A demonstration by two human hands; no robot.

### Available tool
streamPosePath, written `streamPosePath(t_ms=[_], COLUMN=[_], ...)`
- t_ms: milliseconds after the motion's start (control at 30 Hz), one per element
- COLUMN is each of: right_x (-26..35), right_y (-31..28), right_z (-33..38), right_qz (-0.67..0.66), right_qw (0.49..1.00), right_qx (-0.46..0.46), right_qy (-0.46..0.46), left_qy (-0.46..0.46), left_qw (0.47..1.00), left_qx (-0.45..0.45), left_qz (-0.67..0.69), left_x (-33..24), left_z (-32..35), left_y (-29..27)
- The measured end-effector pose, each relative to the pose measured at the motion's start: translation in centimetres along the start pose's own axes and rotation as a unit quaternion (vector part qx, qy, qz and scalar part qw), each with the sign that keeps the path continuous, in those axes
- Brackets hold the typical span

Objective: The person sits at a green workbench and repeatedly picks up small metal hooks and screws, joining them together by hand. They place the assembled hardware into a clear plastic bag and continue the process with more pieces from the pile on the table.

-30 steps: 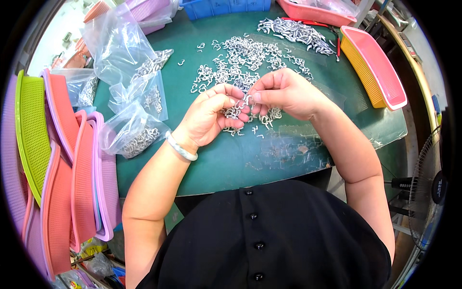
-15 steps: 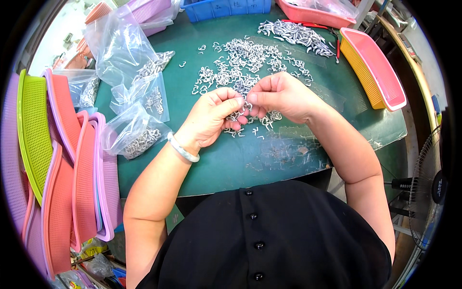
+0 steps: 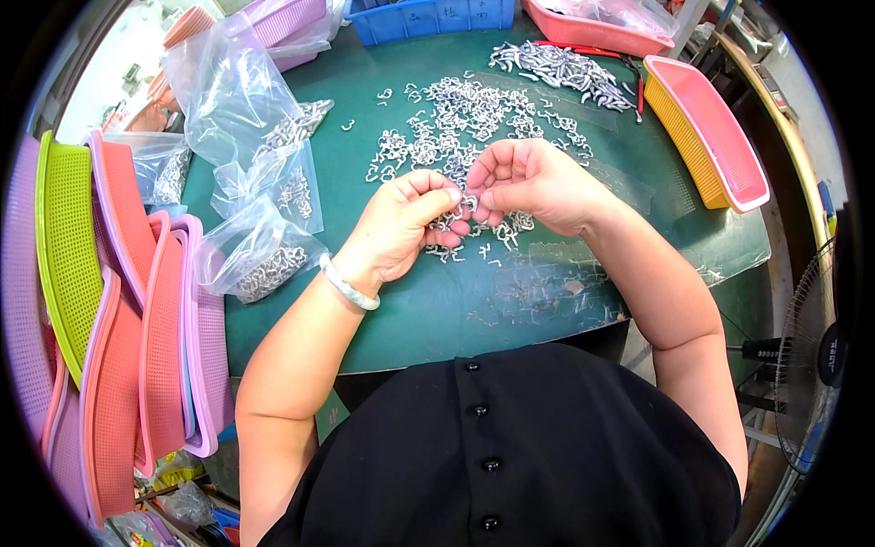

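Small curved silver metal hooks (image 3: 460,111) lie in a loose pile on the green table, reaching down under my hands. With thumb and fingers closed, my left hand (image 3: 406,219) pinches a small metal hook (image 3: 469,201), and more pieces show along its fingers. My right hand (image 3: 538,190) faces it from the right, fingers curled and thumb bent toward the left fingertips. Whatever sits between the right thumb and fingers is too small to make out. A few single hooks (image 3: 486,251) lie just below the hands.
Clear plastic bags (image 3: 264,269) of metal pieces lie at left, beside stacked plastic baskets (image 3: 114,383). Farther back are a heap of longer grey metal pieces (image 3: 565,71), red-handled pliers (image 3: 640,91) and a blue bin (image 3: 428,20). A pink-and-yellow basket (image 3: 706,137) stands right, a fan (image 3: 807,356) nearer.
My right thumb and forefinger have spread slightly apart, and the right fingertips have shifted a little. My left hand stays almost in place, still pinching.
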State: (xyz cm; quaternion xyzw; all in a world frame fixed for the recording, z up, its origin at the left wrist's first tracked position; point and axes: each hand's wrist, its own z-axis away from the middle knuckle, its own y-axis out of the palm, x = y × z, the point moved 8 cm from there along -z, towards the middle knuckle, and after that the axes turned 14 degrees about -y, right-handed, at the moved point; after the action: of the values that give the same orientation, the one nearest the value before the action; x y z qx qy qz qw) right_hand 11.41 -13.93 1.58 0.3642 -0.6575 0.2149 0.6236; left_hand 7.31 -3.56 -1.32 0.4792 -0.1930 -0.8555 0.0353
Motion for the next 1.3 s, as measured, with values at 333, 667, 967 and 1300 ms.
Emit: streamPosePath(t_ms=[333,667,967,1300], right_x=[0.14,-0.08,0.20,-0.08], right_y=[0.17,0.03,0.03,-0.43], right_z=[-0.04,-0.13,-0.11,-0.18], right_qz=[0.066,0.084,0.100,0.080], right_qw=[0.998,0.996,0.994,0.996], right_qx=[-0.002,-0.002,-0.014,-0.020], right_qy=[-0.013,-0.020,-0.028,-0.017], left_qy=[-0.010,-0.029,-0.023,-0.011], left_qw=[0.999,0.998,0.998,0.999], left_qx=[0.017,0.017,0.030,0.038], left_qz=[0.035,0.054,0.051,0.037], left_x=[0.21,0.37,0.37,0.14], left_z=[-0.06,-0.11,-0.08,0.30], left_y=[0.17,0.32,0.51,0.77])
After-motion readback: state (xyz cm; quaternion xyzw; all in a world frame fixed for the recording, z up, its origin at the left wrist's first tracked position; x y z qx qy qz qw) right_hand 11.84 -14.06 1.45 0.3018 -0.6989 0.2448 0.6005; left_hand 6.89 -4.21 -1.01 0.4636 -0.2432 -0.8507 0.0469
